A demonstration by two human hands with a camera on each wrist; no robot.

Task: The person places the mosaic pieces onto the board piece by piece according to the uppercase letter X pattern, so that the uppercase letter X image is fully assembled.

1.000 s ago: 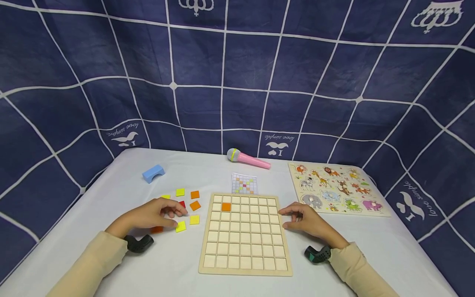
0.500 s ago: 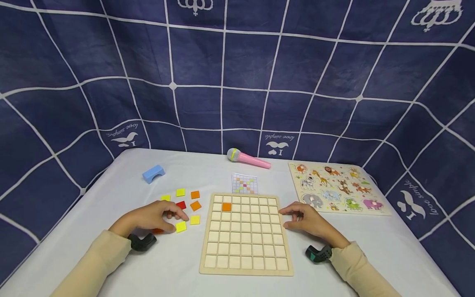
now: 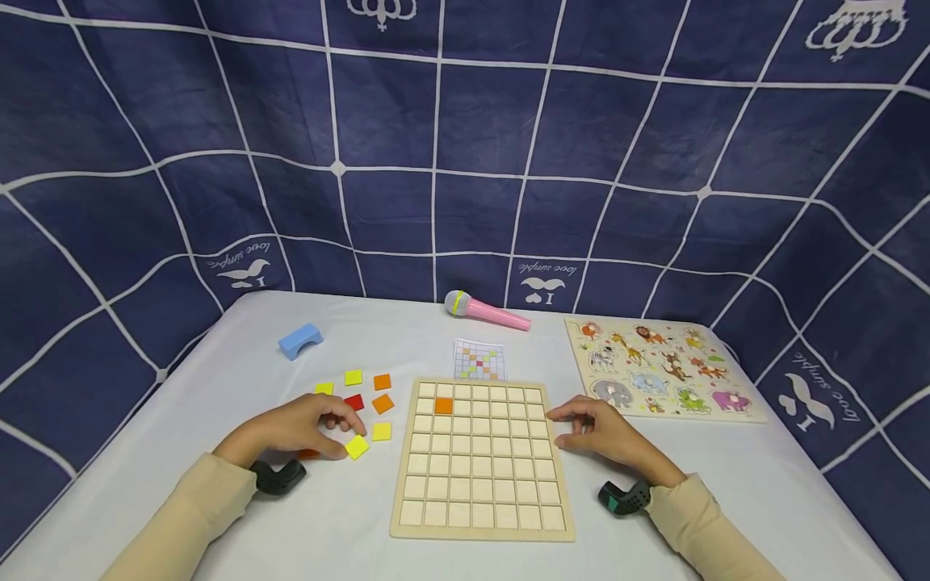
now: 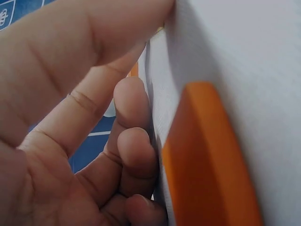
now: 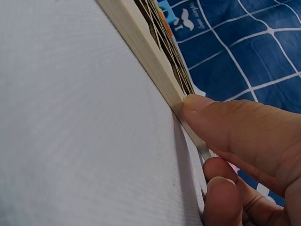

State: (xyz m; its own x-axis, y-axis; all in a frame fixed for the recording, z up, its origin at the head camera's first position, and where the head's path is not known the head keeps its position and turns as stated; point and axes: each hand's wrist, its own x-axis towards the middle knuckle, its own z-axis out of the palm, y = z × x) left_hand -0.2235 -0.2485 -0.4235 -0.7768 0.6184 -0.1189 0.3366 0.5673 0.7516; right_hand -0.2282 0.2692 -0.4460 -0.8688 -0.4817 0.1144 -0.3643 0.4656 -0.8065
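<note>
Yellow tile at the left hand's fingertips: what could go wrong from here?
The yellow tile lies flat on the table, so the left hand may slide it rather than lift it, perhaps nudging the neighbouring yellow tile. The right hand only touches the grid board at its edge, so the board might shift when a tile is pressed in.
</note>
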